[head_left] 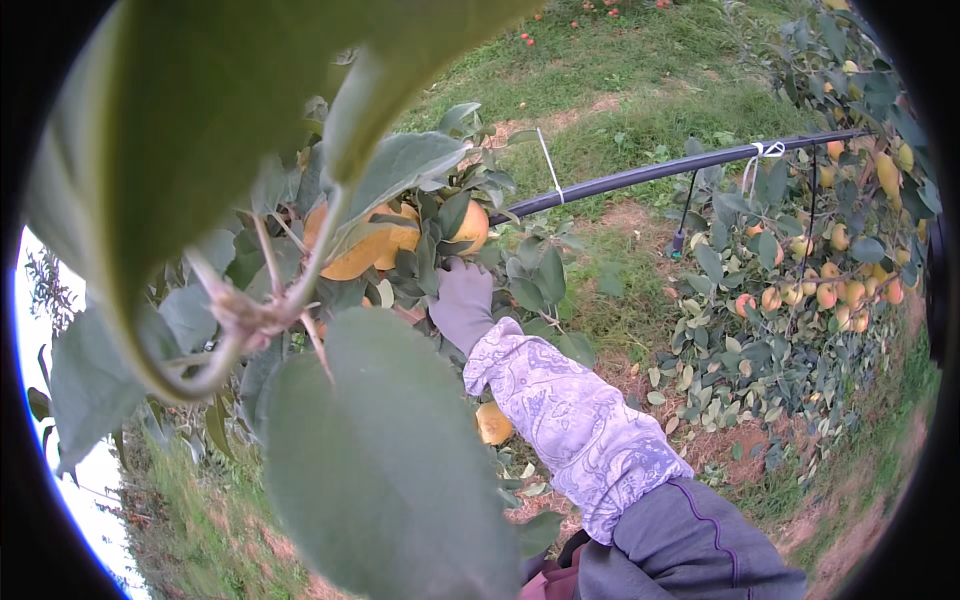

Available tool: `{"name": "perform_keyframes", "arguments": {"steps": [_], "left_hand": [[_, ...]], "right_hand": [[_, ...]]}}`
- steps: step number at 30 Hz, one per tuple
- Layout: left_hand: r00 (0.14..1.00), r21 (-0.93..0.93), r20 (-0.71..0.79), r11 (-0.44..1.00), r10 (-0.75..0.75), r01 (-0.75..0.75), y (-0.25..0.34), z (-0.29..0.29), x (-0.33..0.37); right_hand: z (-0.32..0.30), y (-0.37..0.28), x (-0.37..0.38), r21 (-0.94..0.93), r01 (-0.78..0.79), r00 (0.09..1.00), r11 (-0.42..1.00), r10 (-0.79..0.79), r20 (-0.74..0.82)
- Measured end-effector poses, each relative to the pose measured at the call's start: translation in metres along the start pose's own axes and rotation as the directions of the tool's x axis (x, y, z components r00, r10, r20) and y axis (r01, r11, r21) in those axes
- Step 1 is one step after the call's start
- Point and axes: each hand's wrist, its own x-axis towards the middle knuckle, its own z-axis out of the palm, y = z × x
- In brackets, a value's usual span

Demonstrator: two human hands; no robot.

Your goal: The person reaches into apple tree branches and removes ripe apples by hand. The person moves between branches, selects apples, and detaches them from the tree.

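My right hand (462,300), in a thin grey glove, reaches into the leaves of an apple tree from the lower right. Just above its fingers hangs a yellow apple with a reddish blush (470,228). To the left of it, more yellow-orange apples (372,248) show between the leaves, partly covered. The fingertips are sunk in the foliage, so what they touch or hold is hidden. A patterned lilac sleeve cover (575,425) wraps my right forearm. My left hand does not show. Below the wrist, another yellow apple (493,423) is partly visible.
Large blurred leaves (385,460) and a twig (250,315) close to the camera block much of the left side. A black pipe (680,180) with white ties runs across to the right. Beyond it stands another laden apple tree (790,290); red fruit lies on the grass behind.
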Motion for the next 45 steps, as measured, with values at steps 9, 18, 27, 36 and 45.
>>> {"name": "perform_keyframes", "arguments": {"steps": [9,18,27,36,45], "left_hand": [[0.952,-0.304,-0.067,0.915,-0.298,0.265,-0.078,0.038,0.030],[0.583,-0.758,-0.567,0.645,-0.582,-0.093,-0.078,-0.024,0.235],[0.395,-0.658,-0.715,0.746,-0.576,-0.105,-0.107,-0.078,0.308],[0.244,-0.601,-0.775,0.799,-0.583,0.003,-0.116,-0.083,0.330],[0.630,-0.898,-0.364,0.437,-0.686,-0.044,-0.164,-0.083,0.295]], "right_hand": [[0.005,0.064,-0.010,0.376,0.430,0.899,0.821,-0.353,-0.258],[0.000,0.095,-0.017,0.731,0.202,0.969,0.651,-0.244,-0.051],[-0.028,0.148,-0.032,0.683,0.398,0.828,0.612,-0.561,0.020],[-0.098,0.144,-0.049,0.756,0.059,0.588,0.652,-0.635,0.501],[-0.063,0.051,0.042,0.647,0.299,0.800,0.702,-0.554,0.231]]}}
